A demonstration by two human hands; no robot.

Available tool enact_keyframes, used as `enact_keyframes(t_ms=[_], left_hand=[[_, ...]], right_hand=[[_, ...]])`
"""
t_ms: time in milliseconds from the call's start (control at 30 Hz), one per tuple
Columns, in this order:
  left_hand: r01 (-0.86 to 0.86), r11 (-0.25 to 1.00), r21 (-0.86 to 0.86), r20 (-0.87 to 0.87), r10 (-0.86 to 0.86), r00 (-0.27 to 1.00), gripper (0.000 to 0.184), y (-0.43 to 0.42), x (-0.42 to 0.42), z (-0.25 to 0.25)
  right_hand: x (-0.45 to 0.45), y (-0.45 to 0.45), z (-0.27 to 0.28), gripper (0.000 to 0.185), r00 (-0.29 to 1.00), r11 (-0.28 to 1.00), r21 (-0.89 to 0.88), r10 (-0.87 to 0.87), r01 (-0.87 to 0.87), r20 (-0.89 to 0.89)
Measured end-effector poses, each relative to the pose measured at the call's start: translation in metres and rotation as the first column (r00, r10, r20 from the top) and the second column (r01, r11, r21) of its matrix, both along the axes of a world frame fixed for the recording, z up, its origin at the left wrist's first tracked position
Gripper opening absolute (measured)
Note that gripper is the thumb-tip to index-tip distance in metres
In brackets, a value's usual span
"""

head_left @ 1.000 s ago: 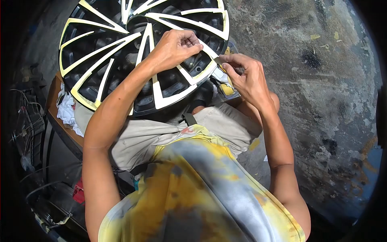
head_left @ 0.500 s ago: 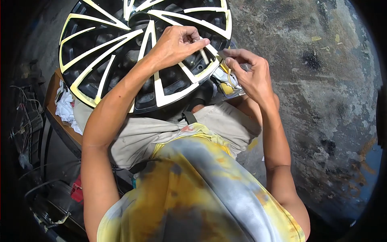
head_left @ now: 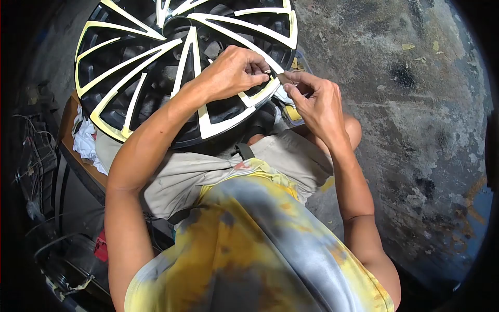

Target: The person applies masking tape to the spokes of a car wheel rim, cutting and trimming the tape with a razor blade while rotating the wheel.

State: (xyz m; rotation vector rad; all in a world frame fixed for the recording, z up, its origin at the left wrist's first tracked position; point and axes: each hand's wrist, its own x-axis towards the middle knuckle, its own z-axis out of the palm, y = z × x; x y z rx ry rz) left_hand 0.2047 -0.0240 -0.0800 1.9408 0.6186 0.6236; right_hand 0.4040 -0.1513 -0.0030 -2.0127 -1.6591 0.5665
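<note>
A black multi-spoke wheel rim (head_left: 179, 136) lies face up before me, with strips of pale yellow masking tape (head_left: 208, 129) along its spoke edges and outer lip. My left hand (head_left: 236, 73) is over the right part of the rim. Its thumb and fingers pinch a small pale bit of masking tape, mostly hidden by the fingertips. My right hand (head_left: 319, 101) is at the rim's right edge, thumb and forefinger closed close to the taped lip. A small greyish thing shows at those fingertips, too small to make out.
Below the rim's right side is a container (head_left: 295, 115) with yellow and white items. A cardboard box (head_left: 66, 122) with crumpled white paper (head_left: 86, 138) stands at left, near cables and a red object (head_left: 101, 247). Tape scraps (head_left: 408, 46) lie on the stained floor.
My left hand has moved slightly down, and the tape strip that hung from it is now mostly hidden. My right hand has shifted slightly left and down; the tape loop beneath it no longer shows.
</note>
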Motion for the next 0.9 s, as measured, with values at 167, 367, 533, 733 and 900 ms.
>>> enact_keyframes(t_ms=[167, 367, 533, 733, 900], left_hand=[[0.02, 1.0, -0.011, -0.024, -0.02, 0.999, 0.025, 0.0, 0.0, 0.004], [0.05, 0.995, 0.082, 0.04, -0.053, 0.998, 0.024, 0.001, 0.001, -0.002], [0.096, 0.969, 0.229, 0.029, -0.105, 0.994, 0.019, 0.0, 0.008, -0.004], [0.101, 0.938, 0.331, -0.022, -0.099, 0.995, 0.018, -0.003, 0.01, -0.008], [0.078, 0.93, 0.359, 0.014, -0.089, 0.996, 0.019, -0.003, 0.012, -0.01]], right_hand=[[-0.002, 0.002, -0.023, 0.028, 0.98, 0.996, -0.036, -0.089, 0.084, -0.178], [-0.009, 0.001, -0.018, 0.028, 0.961, 0.988, -0.02, -0.156, 0.156, -0.228], [-0.011, -0.01, -0.007, 0.03, 0.983, 0.989, -0.005, -0.146, 0.146, -0.114], [-0.02, -0.016, -0.001, 0.031, 0.993, 0.993, -0.032, -0.118, 0.118, -0.003], [-0.024, -0.018, -0.004, 0.03, 0.99, 0.989, -0.032, -0.143, 0.142, -0.02]])
